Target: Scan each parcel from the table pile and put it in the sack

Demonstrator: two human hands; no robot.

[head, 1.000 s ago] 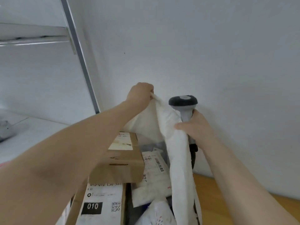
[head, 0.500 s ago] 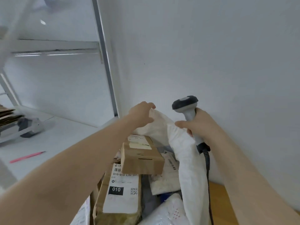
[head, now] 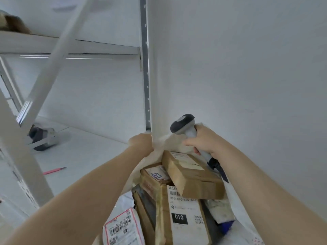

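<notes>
A white sack (head: 172, 141) stands open below me, its far rim lifted. My left hand (head: 141, 145) grips that rim at the left. My right hand (head: 206, 140) holds a grey and black barcode scanner (head: 184, 125) by its handle and also touches the sack's rim. Inside the sack lie several parcels: a small brown box (head: 192, 175) on top, a taller carton with a white "010" label (head: 184, 216), another taped carton (head: 155, 177) and a white mailer with a red-edged label (head: 122, 227).
A white shelf surface (head: 85, 151) lies to the left with a pink pen (head: 54, 171) and a grey device (head: 43, 138) on it. White rack posts (head: 146, 68) and a plain wall stand close behind the sack. The scanner's black cable (head: 220, 171) hangs at the right.
My view has swung left and tilted, showing more of the rack and shelf. Both hands stay on the sack's rim and have drawn it wider, exposing more parcels.
</notes>
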